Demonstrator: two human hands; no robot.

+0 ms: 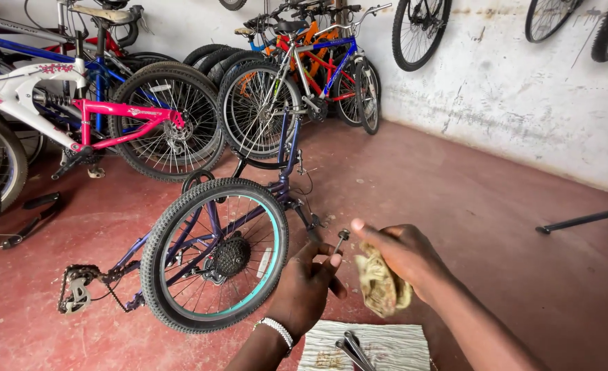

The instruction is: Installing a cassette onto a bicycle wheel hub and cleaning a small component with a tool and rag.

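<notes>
Bare forearms, no sleeves; white beaded bracelet [277, 330] on left wrist.

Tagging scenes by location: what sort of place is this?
Likely a bicycle repair shop: parked bicycles along the wall, wheels hung up, an upturned bike on the red floor.

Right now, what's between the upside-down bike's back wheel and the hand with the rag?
The left hand, pinching a thin metal skewer, sits between the rear wheel and the right hand holding the rag, in the head view.
</notes>
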